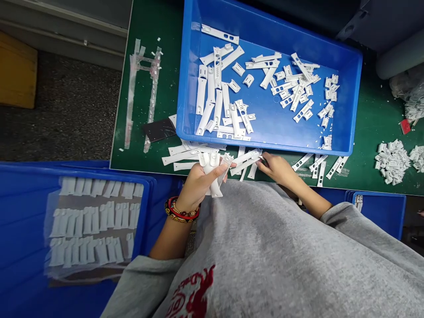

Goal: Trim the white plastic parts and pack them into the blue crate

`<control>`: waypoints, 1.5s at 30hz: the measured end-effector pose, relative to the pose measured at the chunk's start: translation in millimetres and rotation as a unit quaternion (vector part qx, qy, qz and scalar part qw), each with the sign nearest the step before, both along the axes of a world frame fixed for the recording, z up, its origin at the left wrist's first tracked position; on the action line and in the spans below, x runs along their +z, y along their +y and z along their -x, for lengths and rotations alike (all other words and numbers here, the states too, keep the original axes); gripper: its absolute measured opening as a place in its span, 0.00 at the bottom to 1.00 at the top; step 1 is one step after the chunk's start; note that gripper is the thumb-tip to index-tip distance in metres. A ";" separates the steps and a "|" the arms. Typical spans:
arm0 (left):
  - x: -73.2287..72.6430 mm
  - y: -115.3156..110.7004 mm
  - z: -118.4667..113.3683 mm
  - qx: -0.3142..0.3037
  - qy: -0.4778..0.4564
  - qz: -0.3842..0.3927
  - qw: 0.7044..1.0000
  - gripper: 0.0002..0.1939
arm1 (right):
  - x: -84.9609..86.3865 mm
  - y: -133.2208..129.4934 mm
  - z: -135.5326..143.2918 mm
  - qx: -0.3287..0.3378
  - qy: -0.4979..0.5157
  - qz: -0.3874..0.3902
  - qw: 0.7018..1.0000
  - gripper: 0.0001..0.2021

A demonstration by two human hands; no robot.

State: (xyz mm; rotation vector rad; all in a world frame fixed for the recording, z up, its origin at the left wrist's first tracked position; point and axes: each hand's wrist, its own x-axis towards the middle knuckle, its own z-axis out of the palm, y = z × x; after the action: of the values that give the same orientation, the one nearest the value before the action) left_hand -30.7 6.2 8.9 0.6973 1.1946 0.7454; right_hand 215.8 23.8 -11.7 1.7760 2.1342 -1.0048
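Parts (216,189) fill the curled left hand (198,180); the right hand (274,168) pinches a strip (244,164), best lifted singly.

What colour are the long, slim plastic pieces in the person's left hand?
The long plastic pieces in the left hand are white, as the head view shows best.

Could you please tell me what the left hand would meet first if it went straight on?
The left hand would probably first meet the white strip at the right hand, though depth is unclear.
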 end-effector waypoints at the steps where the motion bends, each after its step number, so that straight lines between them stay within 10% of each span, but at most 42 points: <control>1: 0.9 0.5 -1.3 0.008 -0.001 0.000 1.000 0.19 | 0.6 -1.0 0.0 0.005 -0.038 0.002 0.999 0.11; 13: 8.2 1.2 -5.6 -0.043 -0.094 -0.002 0.995 0.23 | 78.6 3.5 23.4 0.174 0.231 -0.160 0.944 0.19; 28: 12.1 1.8 -8.4 -0.074 -0.112 -0.024 0.991 0.23 | 88.9 14.6 23.3 0.197 0.329 -0.066 0.921 0.18; 39: 16.2 2.0 -1.3 -0.100 -0.102 -0.061 0.988 0.21 | 76.2 5.7 29.3 0.084 0.215 -0.267 0.936 0.17; 45: 16.6 2.3 -2.2 -0.064 -0.060 -0.066 0.994 0.22 | 83.8 -2.7 26.1 0.117 0.310 -0.201 0.922 0.18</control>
State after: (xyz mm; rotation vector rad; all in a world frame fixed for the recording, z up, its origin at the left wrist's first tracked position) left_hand -28.6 8.5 25.5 0.8182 0.9885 0.7533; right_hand 189.7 21.1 72.0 1.3991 3.0452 -1.2538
